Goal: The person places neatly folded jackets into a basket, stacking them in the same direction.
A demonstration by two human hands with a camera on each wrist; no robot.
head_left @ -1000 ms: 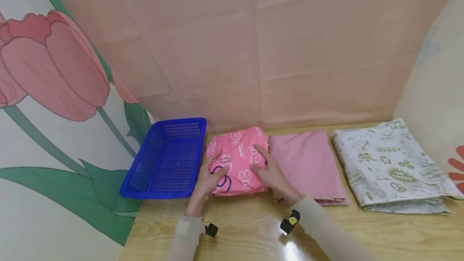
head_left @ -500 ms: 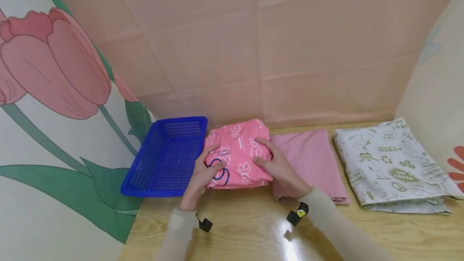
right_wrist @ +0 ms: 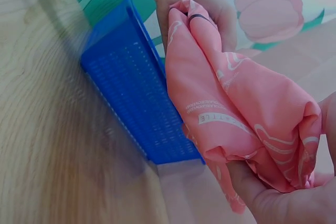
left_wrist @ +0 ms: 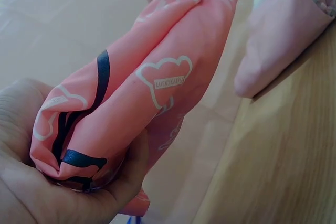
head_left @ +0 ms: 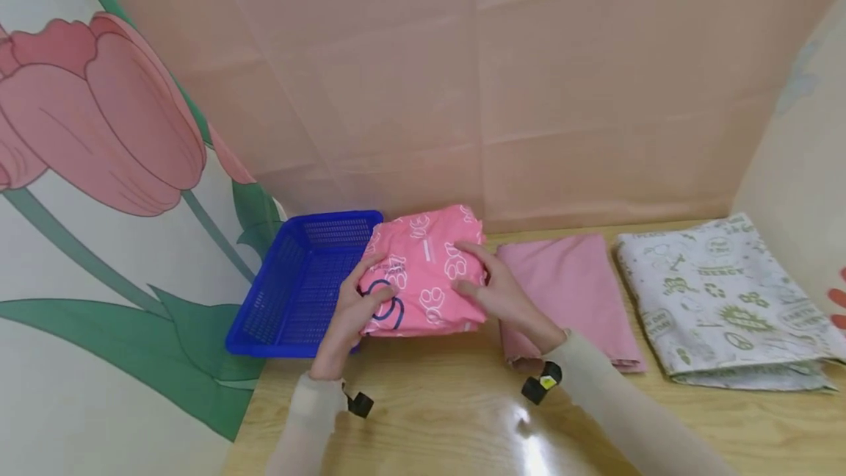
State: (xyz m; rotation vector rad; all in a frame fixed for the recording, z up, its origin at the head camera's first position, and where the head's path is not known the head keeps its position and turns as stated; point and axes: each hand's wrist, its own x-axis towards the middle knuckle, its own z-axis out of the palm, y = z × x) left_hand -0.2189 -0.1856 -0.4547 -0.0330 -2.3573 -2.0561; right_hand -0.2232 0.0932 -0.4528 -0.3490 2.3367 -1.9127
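Note:
A folded bright pink cloth point(head_left: 423, 278) with white outline prints and a dark blue curved mark is held between both hands, raised off the table. My left hand point(head_left: 353, 307) grips its left edge, thumb on top and fingers underneath, as the left wrist view shows. On the opposite edge my right hand point(head_left: 499, 296) grips the cloth the same way; the right wrist view shows fingers under the fold. The cloth's left side overlaps the right rim of the blue plastic basket point(head_left: 294, 350) in the head view.
A plain dusty-pink folded cloth point(head_left: 571, 292) lies on the wooden table point(head_left: 449, 402) right of the hands. Farther right is a white folded cloth point(head_left: 727, 307) with green prints. A pinkish-beige covering point(head_left: 396, 79) hangs behind, and a tulip-painted wall point(head_left: 132, 109) borders the left.
Both hands have lifted the bright pink cloth off the table and carried it left, so it now overlaps the basket's right side. The other two cloths stay put.

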